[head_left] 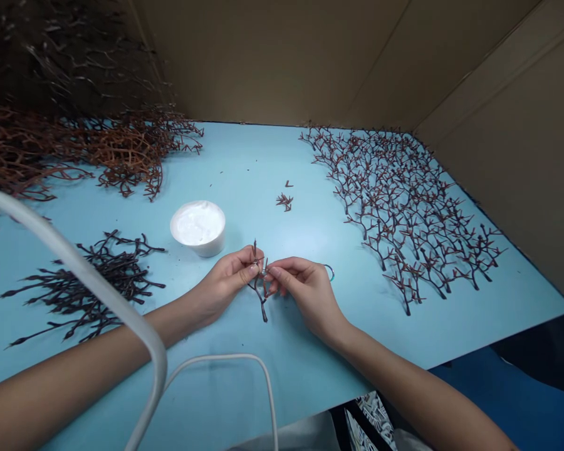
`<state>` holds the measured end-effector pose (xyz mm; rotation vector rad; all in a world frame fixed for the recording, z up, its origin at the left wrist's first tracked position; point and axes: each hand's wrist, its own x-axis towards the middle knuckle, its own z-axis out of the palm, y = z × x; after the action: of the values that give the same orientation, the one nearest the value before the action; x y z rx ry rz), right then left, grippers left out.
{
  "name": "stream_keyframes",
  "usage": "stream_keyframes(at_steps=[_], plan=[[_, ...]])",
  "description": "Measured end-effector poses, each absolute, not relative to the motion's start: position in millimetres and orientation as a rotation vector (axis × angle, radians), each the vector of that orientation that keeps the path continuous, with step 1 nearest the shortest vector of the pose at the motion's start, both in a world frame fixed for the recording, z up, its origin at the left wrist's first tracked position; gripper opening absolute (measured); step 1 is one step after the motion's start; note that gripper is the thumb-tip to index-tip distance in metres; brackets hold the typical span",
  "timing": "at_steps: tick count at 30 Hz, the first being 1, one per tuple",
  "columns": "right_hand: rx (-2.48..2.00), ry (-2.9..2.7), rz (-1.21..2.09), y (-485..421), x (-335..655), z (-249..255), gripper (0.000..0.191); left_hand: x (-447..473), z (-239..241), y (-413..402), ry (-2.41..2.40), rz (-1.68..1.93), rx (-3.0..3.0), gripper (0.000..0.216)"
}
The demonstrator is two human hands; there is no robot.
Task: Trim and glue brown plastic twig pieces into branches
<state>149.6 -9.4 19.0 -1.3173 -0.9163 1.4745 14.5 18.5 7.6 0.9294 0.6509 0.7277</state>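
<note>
My left hand [230, 282] and my right hand [305, 291] meet at the middle of the pale blue table [267, 351]. Their fingertips pinch a small dark reddish branching twig [259, 291], with its forked stem hanging below them and a thin tip rising above. The fingers hide the joint at its centre. A small teal ring [329, 272] lies just beyond my right hand. A white tub of white paste [198, 229] stands to the left of my left hand.
Dark twigs [84, 288] lie heaped at left, with reddish-brown branches [131, 153] behind them. A wide spread of branching twigs [404, 213] covers the right side. Small twig pieces [284, 201] lie ahead. Cardboard walls [272, 56] rise behind, and a white cable [108, 300] crosses the near left.
</note>
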Motion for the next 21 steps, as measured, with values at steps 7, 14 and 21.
stream_keyframes(at_steps=[7, 14, 21], plan=[[-1.306, -0.886, 1.488, -8.8, 148.6, 17.8, 0.004, 15.0, 7.3, 18.9, 0.642, 0.732, 0.942, 0.021], [-1.266, -0.851, 1.496, -10.3, 146.6, 16.1, 0.003, 16.5, 3.3, 14.6, 0.696, 0.799, 1.024, 0.019], [-1.195, -0.694, 1.632, -12.2, 144.0, 11.1, 0.007, 17.5, -1.7, 12.5, 0.688, 0.879, 1.117, 0.019]])
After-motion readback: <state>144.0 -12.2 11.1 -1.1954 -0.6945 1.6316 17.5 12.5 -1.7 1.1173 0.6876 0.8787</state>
